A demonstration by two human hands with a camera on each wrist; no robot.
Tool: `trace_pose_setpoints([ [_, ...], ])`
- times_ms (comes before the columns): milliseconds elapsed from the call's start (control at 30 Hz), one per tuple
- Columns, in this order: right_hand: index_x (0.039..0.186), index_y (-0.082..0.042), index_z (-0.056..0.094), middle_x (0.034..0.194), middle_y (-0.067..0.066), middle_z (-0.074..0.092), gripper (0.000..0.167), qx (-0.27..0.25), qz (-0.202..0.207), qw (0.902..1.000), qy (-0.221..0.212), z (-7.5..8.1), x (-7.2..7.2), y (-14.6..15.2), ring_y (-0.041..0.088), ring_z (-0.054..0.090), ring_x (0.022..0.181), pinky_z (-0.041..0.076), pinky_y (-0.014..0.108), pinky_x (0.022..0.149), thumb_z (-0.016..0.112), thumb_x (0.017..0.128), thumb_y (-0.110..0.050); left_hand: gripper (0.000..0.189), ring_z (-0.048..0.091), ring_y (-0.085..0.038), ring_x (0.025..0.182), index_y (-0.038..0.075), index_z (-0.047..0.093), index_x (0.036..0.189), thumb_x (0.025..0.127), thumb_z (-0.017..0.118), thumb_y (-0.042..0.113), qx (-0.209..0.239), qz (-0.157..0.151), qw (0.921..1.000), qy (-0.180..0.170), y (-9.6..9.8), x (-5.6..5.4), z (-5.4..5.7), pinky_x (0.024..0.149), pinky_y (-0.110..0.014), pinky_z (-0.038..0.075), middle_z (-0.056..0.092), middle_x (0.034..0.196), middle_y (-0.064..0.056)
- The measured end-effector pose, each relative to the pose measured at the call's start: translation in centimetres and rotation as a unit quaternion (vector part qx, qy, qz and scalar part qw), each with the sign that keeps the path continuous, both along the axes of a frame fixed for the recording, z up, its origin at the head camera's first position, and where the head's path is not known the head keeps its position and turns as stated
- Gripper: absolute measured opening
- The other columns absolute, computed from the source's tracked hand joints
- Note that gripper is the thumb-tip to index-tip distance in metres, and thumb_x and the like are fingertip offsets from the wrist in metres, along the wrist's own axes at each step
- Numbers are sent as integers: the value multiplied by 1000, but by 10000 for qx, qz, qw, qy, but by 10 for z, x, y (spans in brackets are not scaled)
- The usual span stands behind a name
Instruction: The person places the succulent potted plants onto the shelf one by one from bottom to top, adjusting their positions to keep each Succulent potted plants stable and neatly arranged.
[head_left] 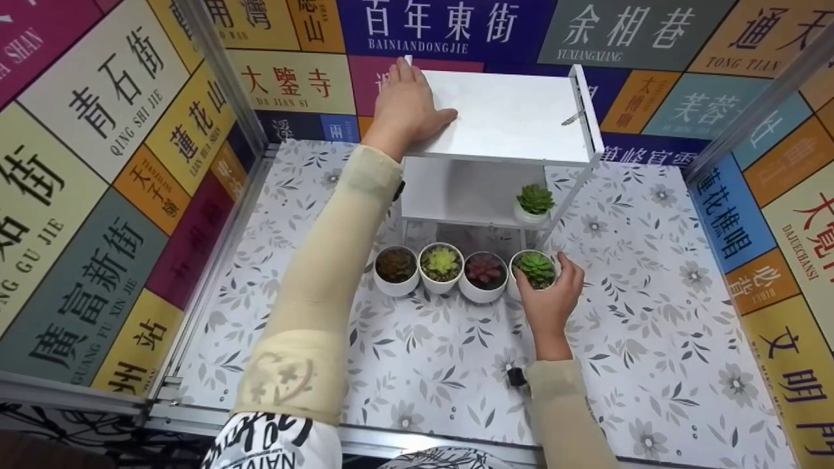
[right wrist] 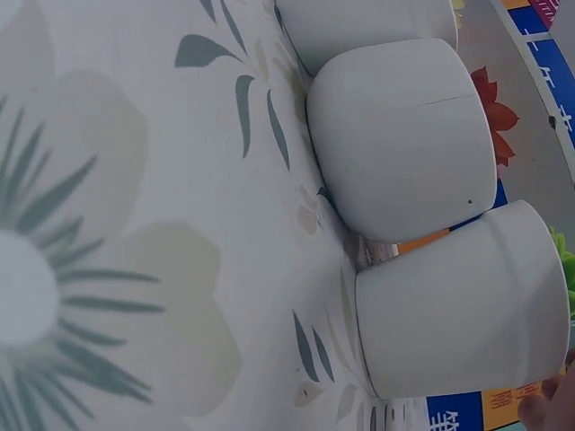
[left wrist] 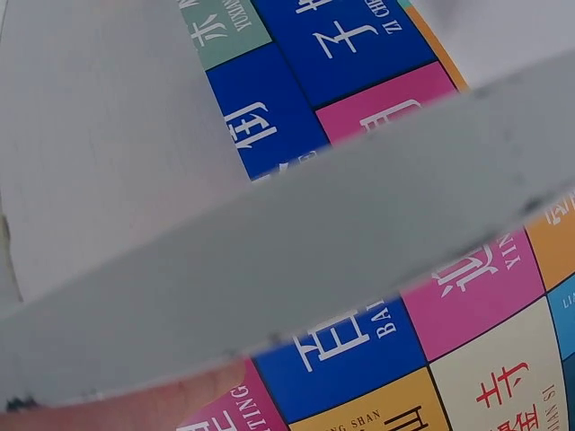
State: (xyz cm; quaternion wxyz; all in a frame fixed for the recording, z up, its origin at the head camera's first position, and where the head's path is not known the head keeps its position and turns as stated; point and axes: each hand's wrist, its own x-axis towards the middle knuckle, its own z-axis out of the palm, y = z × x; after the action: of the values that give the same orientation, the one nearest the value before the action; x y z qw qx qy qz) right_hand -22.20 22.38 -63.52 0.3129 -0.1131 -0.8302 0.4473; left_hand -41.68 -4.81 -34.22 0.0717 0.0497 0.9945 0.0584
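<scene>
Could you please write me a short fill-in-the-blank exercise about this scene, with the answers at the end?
In front of the white shelf, ____ pots stand in a row.
From the left in the head view, the row's ____ plant is dark red.
The right hand holds the pot whose plant is ____.
The left hand rests on the shelf, where potted plants visible number ____.

Missing words: four; third; green; one.
</scene>
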Motion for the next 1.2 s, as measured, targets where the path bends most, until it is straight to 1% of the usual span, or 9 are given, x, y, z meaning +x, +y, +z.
trace_pose_setpoints([
  [167,143,2,59,135,27,53,82,-45,-36,10000,-15,-4,-1,-1,43,50,129,41,60,113,96,74,-25,116,-5,-37,167,-6,-7,166,100,40,77,-37,-16,10000,-89,0,0,1,138,-45,1,-13,176,-26],
  [333,143,1,58,135,27,54,84,-81,-72,9999,-33,-7,-1,-1,44,51,128,42,59,113,96,74,-26,116,-5,-37,167,-6,-6,166,100,41,77,-1,-27,10000,-60,0,0,0,138,-45,0,-13,176,-26],
  [600,143,4,57,135,28,55,88,-133,-163,9998,-23,-14,-4,0,44,52,127,44,56,113,98,72,-25,116,-3,-38,167,-6,-5,167,100,41,77,-10,-20,10000,-8,0,0,-1,138,-46,1,-11,176,-26],
  [700,144,5,56,135,28,54,89,-162,-162,9997,-81,-14,-4,1,43,52,127,44,55,113,97,71,-26,116,-3,-38,167,-6,-4,167,100,41,77,-1,-11,10000,14,0,0,-1,138,-46,1,-11,177,-26],
  [867,145,5,55,134,29,54,92,-201,-138,9996,-168,-15,-2,0,44,51,126,44,56,113,98,69,-26,116,-3,-37,167,-6,-4,167,100,41,77,-7,-3,10000,28,0,0,-1,138,-45,3,-11,177,-26],
  [1000,145,6,54,132,30,54,93,-109,-144,9997,-185,-18,-1,1,45,51,126,44,57,113,98,69,-25,116,-3,-38,167,-6,-4,167,100,41,77,9,-11,10000,21,0,0,-2,138,-46,2,-11,177,-26],
  [1200,145,8,52,135,31,53,93,-51,-131,9998,-123,-23,0,1,46,49,128,42,58,115,98,69,-23,116,-3,-37,167,-6,-5,167,100,41,77,18,18,10000,-7,0,-1,-1,138,-46,1,-12,176,-25],
])
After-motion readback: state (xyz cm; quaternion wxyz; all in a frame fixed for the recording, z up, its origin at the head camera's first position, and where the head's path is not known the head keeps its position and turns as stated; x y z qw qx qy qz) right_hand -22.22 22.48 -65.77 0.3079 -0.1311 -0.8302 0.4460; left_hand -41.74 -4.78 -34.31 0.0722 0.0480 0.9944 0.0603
